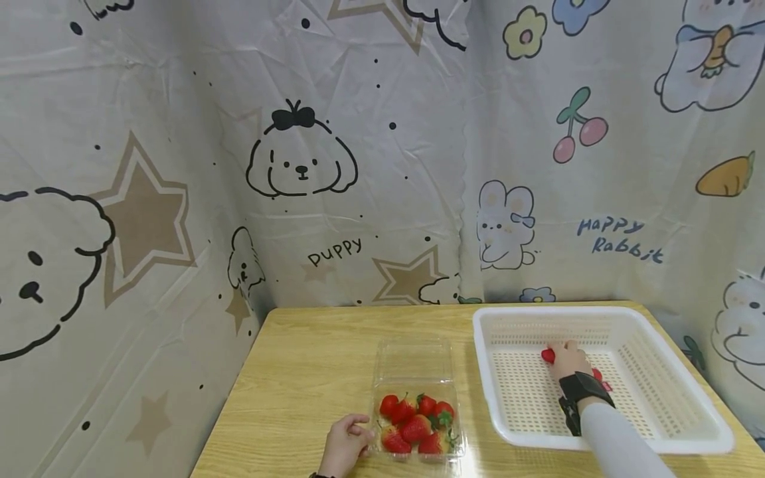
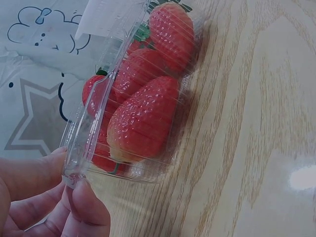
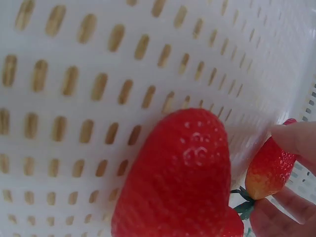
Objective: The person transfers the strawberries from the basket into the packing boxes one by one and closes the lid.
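Observation:
My left hand (image 1: 345, 443) pinches the front left corner of a clear plastic clamshell box (image 2: 94, 118) between thumb and fingers. Several red strawberries (image 1: 415, 428) with green leaves lie inside it, and its lid (image 1: 414, 358) is folded back. Over on the right, my right hand (image 1: 570, 362) reaches down into a white plastic basket (image 1: 514, 405). Its thumb and fingers grip a strawberry (image 3: 271, 168) with a pale end and green leaves. Close to the right wrist camera lies a larger red strawberry (image 3: 177, 177), partly covering another one (image 3: 233, 224).
Both containers stand on a light wood-grain table (image 1: 311, 358), the basket to the right of the box. A patterned cloth curtain (image 1: 370, 166) hangs behind and along the sides. The basket's raised rim (image 1: 487, 392) runs between the hands.

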{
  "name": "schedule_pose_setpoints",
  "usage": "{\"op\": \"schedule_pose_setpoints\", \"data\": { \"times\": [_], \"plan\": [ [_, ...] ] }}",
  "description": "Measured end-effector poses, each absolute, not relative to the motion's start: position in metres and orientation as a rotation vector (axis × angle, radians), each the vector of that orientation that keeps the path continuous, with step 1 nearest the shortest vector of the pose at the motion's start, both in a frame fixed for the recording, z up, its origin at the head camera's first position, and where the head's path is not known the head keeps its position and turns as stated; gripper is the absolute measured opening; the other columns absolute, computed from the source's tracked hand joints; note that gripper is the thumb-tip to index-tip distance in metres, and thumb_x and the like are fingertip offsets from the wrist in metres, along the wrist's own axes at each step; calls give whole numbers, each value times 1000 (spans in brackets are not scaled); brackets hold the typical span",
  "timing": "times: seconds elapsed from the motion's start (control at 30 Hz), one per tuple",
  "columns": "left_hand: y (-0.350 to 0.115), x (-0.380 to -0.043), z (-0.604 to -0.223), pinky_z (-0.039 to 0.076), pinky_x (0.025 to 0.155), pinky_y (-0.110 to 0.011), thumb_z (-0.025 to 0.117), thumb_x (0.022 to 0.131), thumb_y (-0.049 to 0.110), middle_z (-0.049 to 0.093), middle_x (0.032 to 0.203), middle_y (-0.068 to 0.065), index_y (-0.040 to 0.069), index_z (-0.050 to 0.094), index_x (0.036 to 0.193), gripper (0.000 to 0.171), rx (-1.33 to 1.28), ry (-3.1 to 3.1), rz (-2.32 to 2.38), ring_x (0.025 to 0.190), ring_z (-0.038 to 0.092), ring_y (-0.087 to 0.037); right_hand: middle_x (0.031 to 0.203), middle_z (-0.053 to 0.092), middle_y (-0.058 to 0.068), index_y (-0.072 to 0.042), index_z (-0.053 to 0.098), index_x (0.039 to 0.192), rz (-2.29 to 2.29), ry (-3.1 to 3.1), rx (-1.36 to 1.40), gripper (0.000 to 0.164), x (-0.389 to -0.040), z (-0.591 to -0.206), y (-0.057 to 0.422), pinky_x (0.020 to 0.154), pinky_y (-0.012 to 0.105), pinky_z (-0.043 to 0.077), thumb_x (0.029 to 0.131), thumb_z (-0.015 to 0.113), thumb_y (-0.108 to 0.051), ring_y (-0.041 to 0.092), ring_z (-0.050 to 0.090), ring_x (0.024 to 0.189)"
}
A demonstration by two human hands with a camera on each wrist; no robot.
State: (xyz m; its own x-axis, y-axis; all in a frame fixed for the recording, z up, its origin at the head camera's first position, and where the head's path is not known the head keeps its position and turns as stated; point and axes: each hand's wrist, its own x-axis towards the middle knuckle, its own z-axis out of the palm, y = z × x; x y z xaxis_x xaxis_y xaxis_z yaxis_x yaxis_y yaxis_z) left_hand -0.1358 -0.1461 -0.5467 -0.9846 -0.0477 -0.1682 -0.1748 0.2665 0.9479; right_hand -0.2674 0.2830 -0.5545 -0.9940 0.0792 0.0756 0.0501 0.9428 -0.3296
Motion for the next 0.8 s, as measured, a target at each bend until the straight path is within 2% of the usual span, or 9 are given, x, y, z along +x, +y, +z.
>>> {"op": "schedule_pose_setpoints", "data": {
  "times": [0.3, 0.43, 0.6, 0.8],
  "plan": [
    [-146, -135, -547, 51, 51, -27, 64, 78, -3, 52, 69, -3, -16, 55, 104, 31, -199, 2414, 1837, 54, 51, -8, 99, 46, 32, 5, 56, 103, 502, -2976, -70, 33, -263, -555, 278, 67, 57, 46, 71, 64, 6, 49, 49, 87],
    [-146, -135, -547, 51, 51, -28, 64, 78, -3, 52, 69, -3, -16, 55, 103, 30, -194, 2416, 1836, 54, 50, -9, 93, 47, 28, 4, 57, 98, 500, -2991, -41, 32, -262, -554, 277, 64, 55, 46, 68, 67, 7, 46, 48, 84],
    [-146, -136, -548, 52, 52, -29, 64, 78, -3, 53, 69, -4, -15, 55, 103, 30, -204, 2418, 1823, 54, 51, -9, 90, 49, 27, 3, 58, 94, 497, -2979, 9, 27, -265, -555, 277, 61, 53, 47, 69, 65, 8, 44, 49, 80],
    [-147, -137, -548, 52, 52, -29, 64, 78, -2, 53, 70, -4, -14, 56, 104, 29, -238, 2413, 1801, 54, 51, -9, 84, 54, 25, 7, 58, 93, 490, -2978, 53, 29, -270, -556, 278, 65, 51, 47, 69, 71, -1, 40, 53, 75]
  ]
}}
